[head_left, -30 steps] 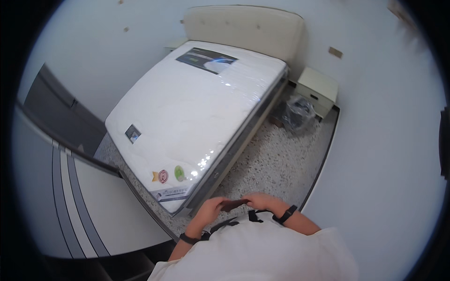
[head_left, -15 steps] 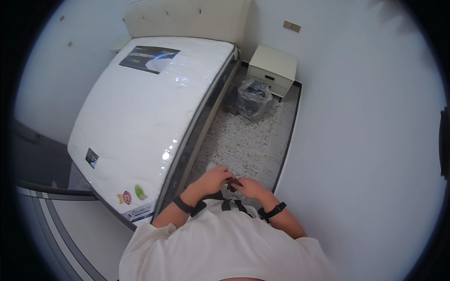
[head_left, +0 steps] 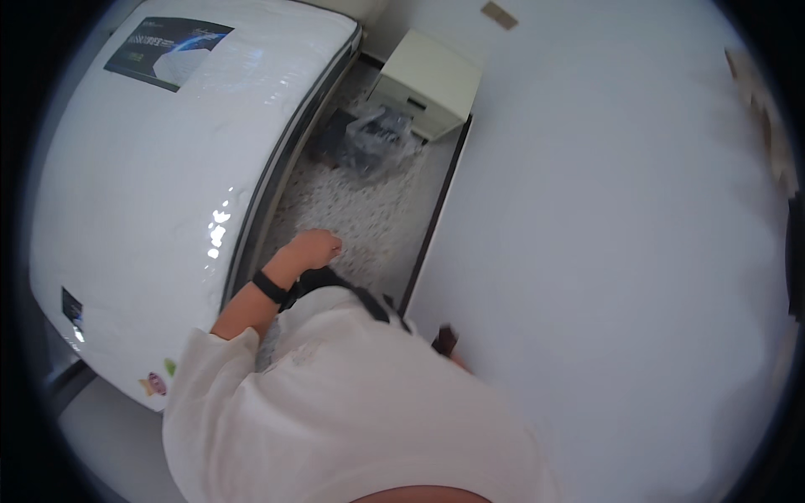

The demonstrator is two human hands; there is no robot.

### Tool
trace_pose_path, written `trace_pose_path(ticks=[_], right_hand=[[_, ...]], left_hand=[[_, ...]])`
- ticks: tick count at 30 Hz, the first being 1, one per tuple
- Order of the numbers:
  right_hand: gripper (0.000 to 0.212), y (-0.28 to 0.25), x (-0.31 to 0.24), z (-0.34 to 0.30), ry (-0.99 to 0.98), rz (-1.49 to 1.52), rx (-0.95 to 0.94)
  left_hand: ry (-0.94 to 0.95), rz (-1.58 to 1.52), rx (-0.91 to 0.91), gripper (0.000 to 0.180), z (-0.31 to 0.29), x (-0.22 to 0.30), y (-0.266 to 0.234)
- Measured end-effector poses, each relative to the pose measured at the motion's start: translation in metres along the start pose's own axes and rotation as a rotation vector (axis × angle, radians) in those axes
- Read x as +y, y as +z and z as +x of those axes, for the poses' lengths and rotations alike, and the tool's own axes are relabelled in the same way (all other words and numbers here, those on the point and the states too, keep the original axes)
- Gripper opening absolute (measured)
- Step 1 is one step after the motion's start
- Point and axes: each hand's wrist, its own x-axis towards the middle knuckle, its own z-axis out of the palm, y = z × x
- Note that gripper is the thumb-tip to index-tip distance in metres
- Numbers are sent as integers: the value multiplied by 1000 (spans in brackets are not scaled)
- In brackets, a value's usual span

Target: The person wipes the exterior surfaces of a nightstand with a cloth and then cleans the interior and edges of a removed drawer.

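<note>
Right now my left hand (head_left: 314,249) is clenched on nothing above the speckled floor (head_left: 369,222), my right hidden except a small dark object (head_left: 445,339) by the wall, probably light, rigid, best pinched at its sides.

White mattress (head_left: 168,168), speckled grey floor (head_left: 352,210)

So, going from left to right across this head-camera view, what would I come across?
Plastic-wrapped white mattress → the person's left hand, closed in a fist over the speckled floor → white nightstand at the far end of the aisle → plain white wall.
</note>
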Motion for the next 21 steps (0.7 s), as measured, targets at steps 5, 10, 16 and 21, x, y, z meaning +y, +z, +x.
trace_pose_path(ticks=[5, 10, 16, 21], right_hand=[[47, -17, 30, 28, 480, 679, -245], [53, -59, -41, 81, 505, 928, -223], [58, -102, -163, 171, 192, 1015, -69], [52, -149, -222, 299, 1, 1240, -271]], left_hand=[[-72, 123, 1, 17, 69, -43, -56], [-50, 117, -29, 17, 135, -73, -74], [-95, 41, -213, 20, 196, -76, -60], [-286, -298, -135, 24, 248, -99, -64]])
